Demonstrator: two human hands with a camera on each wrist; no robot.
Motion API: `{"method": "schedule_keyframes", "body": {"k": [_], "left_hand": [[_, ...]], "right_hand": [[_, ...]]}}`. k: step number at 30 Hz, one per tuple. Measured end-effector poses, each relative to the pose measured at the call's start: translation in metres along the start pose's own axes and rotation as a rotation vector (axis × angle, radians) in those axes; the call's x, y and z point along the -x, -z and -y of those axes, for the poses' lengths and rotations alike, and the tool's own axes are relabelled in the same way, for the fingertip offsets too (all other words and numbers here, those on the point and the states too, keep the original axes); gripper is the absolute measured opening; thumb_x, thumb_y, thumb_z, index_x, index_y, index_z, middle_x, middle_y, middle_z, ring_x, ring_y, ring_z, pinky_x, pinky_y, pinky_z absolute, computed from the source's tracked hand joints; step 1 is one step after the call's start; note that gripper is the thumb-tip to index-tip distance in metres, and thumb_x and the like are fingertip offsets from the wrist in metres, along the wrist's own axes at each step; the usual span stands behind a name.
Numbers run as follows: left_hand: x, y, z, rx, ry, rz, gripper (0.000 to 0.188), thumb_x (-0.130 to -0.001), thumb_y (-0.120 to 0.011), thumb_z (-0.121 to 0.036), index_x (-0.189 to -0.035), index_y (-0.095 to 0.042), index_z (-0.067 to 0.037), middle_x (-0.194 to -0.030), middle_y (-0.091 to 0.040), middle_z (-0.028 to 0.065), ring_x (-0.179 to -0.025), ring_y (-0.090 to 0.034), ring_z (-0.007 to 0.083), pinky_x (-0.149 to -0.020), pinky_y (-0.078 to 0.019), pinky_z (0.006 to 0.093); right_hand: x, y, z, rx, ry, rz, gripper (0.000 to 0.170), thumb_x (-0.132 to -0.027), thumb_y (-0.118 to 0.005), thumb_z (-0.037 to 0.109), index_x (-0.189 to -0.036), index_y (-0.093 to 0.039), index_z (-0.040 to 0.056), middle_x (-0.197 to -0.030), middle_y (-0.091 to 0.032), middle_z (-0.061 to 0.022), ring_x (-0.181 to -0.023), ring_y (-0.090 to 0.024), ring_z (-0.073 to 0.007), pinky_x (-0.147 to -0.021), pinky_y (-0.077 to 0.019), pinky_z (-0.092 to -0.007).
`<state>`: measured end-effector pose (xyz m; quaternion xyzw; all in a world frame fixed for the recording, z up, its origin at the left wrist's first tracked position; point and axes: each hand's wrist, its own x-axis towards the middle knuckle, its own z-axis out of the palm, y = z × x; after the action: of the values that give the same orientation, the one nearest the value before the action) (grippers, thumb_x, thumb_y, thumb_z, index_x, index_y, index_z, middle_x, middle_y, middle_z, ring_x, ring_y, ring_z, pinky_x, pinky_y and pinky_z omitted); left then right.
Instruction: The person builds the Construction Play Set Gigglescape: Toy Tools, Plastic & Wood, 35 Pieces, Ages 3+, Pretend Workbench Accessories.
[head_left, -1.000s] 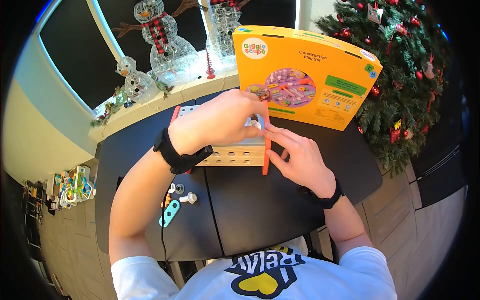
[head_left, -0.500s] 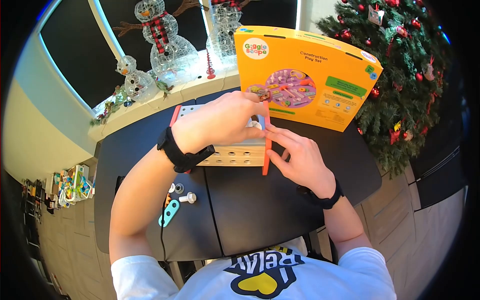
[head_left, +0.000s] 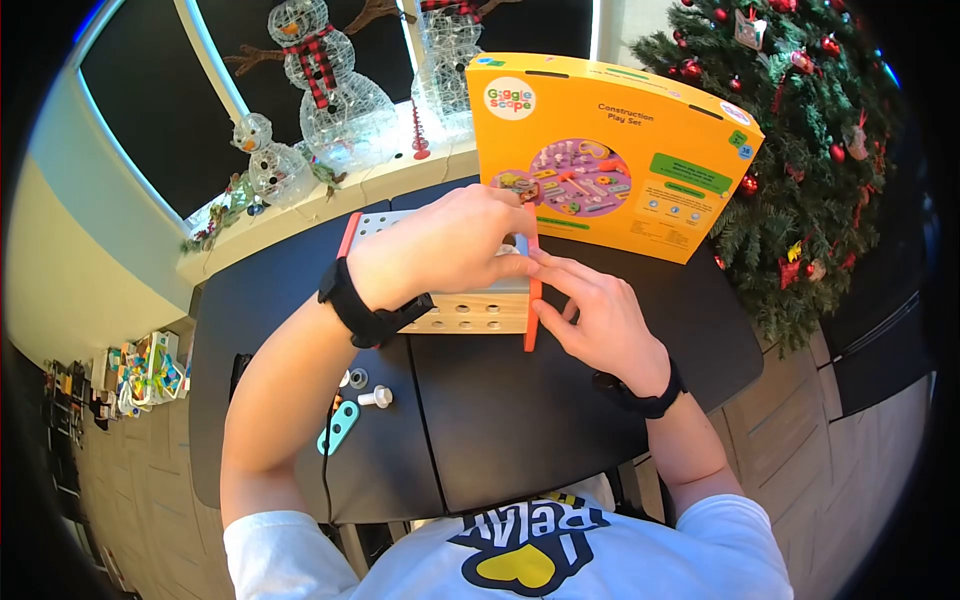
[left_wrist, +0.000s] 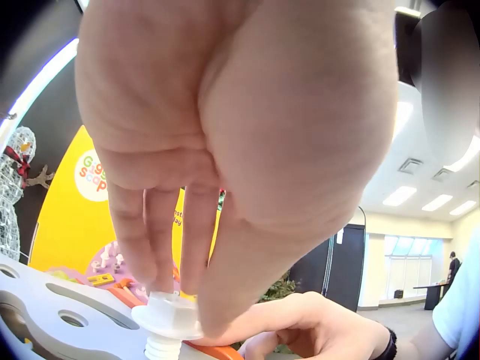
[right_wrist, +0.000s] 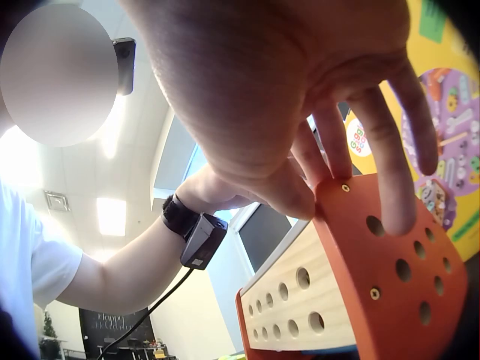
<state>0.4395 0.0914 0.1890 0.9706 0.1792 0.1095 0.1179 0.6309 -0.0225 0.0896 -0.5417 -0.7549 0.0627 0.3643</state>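
The left hand (head_left: 440, 245) is over the right end of a toy workbench with a wooden front (head_left: 465, 312) and red-orange end panels. In the left wrist view its thumb and fingers pinch the head of a white bolt (left_wrist: 171, 315), whose threaded shank points down beside the grey perforated top (left_wrist: 67, 311). The right hand (head_left: 605, 320) rests on the right end panel (right_wrist: 397, 277), fingers extended over its outer face and thumb at the front edge. Where the bolt's tip sits is out of view.
On the black table (head_left: 540, 420) lie a white bolt (head_left: 376, 397), a grey nut (head_left: 358, 378) and a turquoise strip (head_left: 342, 427), left of the centre seam. A yellow box (head_left: 620, 150) stands behind the workbench. A cable (head_left: 325, 480) hangs from the left wrist.
The left hand and wrist have shifted very slightly to the right, still pinching at the same spot. The right hand stays against the end panel.
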Motion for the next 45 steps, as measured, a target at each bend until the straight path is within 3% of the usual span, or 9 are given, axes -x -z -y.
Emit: {"method": "schedule_keyframes", "body": {"k": [5, 11, 14, 20, 26, 35, 38, 41, 45], "left_hand": [[-0.004, -0.006, -0.004, -0.246, 0.195, 0.118, 0.014, -0.087, -0.075, -0.012, -0.093, -0.074, 0.0, -0.094, -0.071, 0.0189, -0.089, -0.069, 0.0393, -0.078, -0.0548, 0.0457], [0.002, -0.01, 0.015, 0.0, -0.169, 0.011, 0.016, -0.087, -0.073, -0.009, -0.101, -0.074, -0.001, -0.103, -0.072, 0.02, -0.093, -0.069, 0.0394, -0.083, -0.0543, 0.0462], [0.003, -0.007, 0.011, 0.145, -0.126, -0.025, 0.018, -0.088, -0.072, -0.01, -0.103, -0.073, 0.0, -0.105, -0.072, 0.0201, -0.094, -0.069, 0.0394, -0.083, -0.054, 0.0472], [-0.004, -0.001, -0.01, -0.218, 0.253, 0.179, 0.015, -0.089, -0.071, -0.011, -0.1, -0.072, 0.0, -0.101, -0.071, 0.0192, -0.095, -0.068, 0.0403, -0.083, -0.0538, 0.0485], [0.004, -0.012, 0.015, 0.007, -0.146, 0.024, 0.018, -0.09, -0.071, -0.013, -0.102, -0.073, 0.0, -0.099, -0.071, 0.019, -0.097, -0.068, 0.0402, -0.085, -0.0548, 0.0469], [-0.006, 0.001, -0.012, -0.241, 0.298, 0.206, 0.022, -0.089, -0.073, -0.015, -0.105, -0.074, -0.001, -0.099, -0.071, 0.0196, -0.099, -0.069, 0.0386, -0.083, -0.0551, 0.0465], [-0.006, -0.007, -0.007, -0.28, 0.251, 0.214, 0.021, -0.089, -0.072, -0.014, -0.105, -0.074, -0.001, -0.099, -0.07, 0.0197, -0.099, -0.069, 0.0392, -0.083, -0.0546, 0.0472], [0.005, -0.01, 0.006, -0.094, -0.017, 0.103, 0.02, -0.089, -0.071, -0.013, -0.105, -0.074, -0.001, -0.1, -0.07, 0.0197, -0.099, -0.069, 0.0396, -0.084, -0.0541, 0.047], [0.006, -0.007, 0.006, -0.044, 0.012, 0.071, 0.02, -0.09, -0.072, -0.015, -0.104, -0.074, -0.002, -0.101, -0.071, 0.0185, -0.099, -0.069, 0.0397, -0.085, -0.0535, 0.0475]], "right_hand": [[0.001, -0.002, -0.002, -0.008, 0.009, -0.005, 0.041, -0.087, -0.075, 0.018, -0.128, -0.072, 0.0122, -0.138, -0.069, -0.0051, -0.063, -0.07, -0.0264, -0.07, -0.0603, -0.0396], [0.001, 0.0, -0.002, -0.012, -0.014, 0.019, 0.042, -0.087, -0.075, 0.018, -0.129, -0.072, 0.0121, -0.139, -0.068, -0.005, -0.062, -0.07, -0.0251, -0.069, -0.06, -0.0386], [0.001, -0.001, -0.001, -0.017, -0.012, 0.017, 0.042, -0.088, -0.075, 0.018, -0.129, -0.071, 0.0117, -0.139, -0.068, -0.0049, -0.062, -0.07, -0.0244, -0.069, -0.06, -0.0384], [0.001, 0.0, -0.002, -0.011, -0.008, 0.015, 0.042, -0.088, -0.075, 0.018, -0.129, -0.071, 0.0113, -0.14, -0.068, -0.0041, -0.061, -0.07, -0.0232, -0.068, -0.0599, -0.038], [0.001, -0.001, -0.002, -0.024, -0.011, 0.017, 0.043, -0.088, -0.075, 0.018, -0.13, -0.071, 0.0115, -0.14, -0.068, -0.0044, -0.06, -0.07, -0.0231, -0.068, -0.06, -0.0377], [0.001, 0.0, -0.001, -0.003, -0.016, 0.01, 0.043, -0.088, -0.075, 0.019, -0.131, -0.071, 0.0129, -0.138, -0.069, -0.0054, -0.061, -0.07, -0.0232, -0.068, -0.06, -0.0376], [0.0, -0.001, -0.002, 0.006, -0.001, 0.007, 0.042, -0.088, -0.075, 0.019, -0.129, -0.072, 0.0127, -0.138, -0.069, -0.0058, -0.061, -0.07, -0.0235, -0.068, -0.0601, -0.0376], [-0.002, 0.001, -0.003, 0.008, -0.008, 0.021, 0.041, -0.087, -0.076, 0.018, -0.127, -0.073, 0.0122, -0.136, -0.07, -0.0059, -0.064, -0.071, -0.0235, -0.07, -0.0603, -0.0375], [-0.004, -0.001, -0.007, -0.017, 0.03, -0.009, 0.04, -0.086, -0.077, 0.018, -0.125, -0.072, 0.0108, -0.133, -0.071, -0.006, -0.074, -0.074, -0.0249, -0.072, -0.0607, -0.0373]]}}
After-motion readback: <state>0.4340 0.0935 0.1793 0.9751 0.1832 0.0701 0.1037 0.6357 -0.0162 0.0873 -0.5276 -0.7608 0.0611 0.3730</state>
